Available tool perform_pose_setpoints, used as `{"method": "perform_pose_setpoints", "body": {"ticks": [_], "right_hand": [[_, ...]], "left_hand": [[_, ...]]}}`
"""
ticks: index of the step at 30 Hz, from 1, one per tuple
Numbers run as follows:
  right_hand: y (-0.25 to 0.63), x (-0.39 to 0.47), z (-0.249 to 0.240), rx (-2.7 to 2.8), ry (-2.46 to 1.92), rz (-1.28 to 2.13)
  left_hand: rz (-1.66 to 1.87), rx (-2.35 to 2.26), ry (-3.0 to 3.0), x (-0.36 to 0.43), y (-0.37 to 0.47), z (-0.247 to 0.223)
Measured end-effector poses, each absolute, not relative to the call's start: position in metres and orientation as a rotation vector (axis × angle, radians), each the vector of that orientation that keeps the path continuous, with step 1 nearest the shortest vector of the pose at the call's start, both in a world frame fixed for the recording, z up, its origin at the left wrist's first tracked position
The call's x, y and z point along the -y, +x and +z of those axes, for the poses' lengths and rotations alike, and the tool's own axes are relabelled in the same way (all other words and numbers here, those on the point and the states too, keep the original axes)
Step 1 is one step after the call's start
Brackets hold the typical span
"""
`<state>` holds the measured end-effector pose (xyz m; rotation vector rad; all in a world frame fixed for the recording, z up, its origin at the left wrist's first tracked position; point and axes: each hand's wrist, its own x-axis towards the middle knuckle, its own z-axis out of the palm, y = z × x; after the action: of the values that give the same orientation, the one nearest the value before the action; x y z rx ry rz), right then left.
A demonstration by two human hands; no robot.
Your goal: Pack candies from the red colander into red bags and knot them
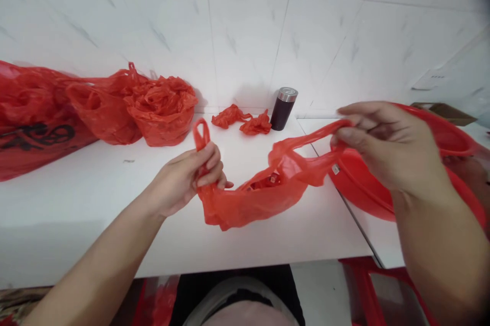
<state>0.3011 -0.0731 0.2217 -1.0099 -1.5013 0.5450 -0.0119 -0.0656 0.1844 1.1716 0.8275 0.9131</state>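
Observation:
A red plastic bag is stretched between my two hands above the white table, its mouth partly open with small dark red items showing inside. My left hand is closed around one handle, whose loop sticks up above the fingers. On the other side, my right hand pinches the other handle between thumb and fingers, higher than the left. The bag's lower part hangs toward the table's front edge.
Red bags stand along the wall at the left on the white table. Two crumpled red bags lie beside a dark flask. Red basins sit at the right, near a cardboard box. Red stools are below.

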Motion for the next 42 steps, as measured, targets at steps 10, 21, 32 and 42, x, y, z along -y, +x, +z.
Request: {"method": "perform_pose_setpoints", "body": {"ticks": [10, 21, 32, 42], "right_hand": [[0.233, 0.072, 0.253, 1.794, -0.894, 0.77], [0.207, 0.043, 0.209, 2.132, -0.96, 0.655], [0.205, 0.095, 0.199, 2.053, -0.744, 0.719], [0.184, 0.05, 0.134, 1.644, -0.885, 1.452]], "left_hand": [[0.575, -0.843, 1.318, 0.06, 0.017, 0.193], [0.527, -1.022, 1.477, 0.054, 0.01, 0.188], [0.511, -0.795, 1.701, 0.054, -0.009, 0.192], [1.064, -1.333, 2.242, 0.069, 0.009, 0.152]]}}
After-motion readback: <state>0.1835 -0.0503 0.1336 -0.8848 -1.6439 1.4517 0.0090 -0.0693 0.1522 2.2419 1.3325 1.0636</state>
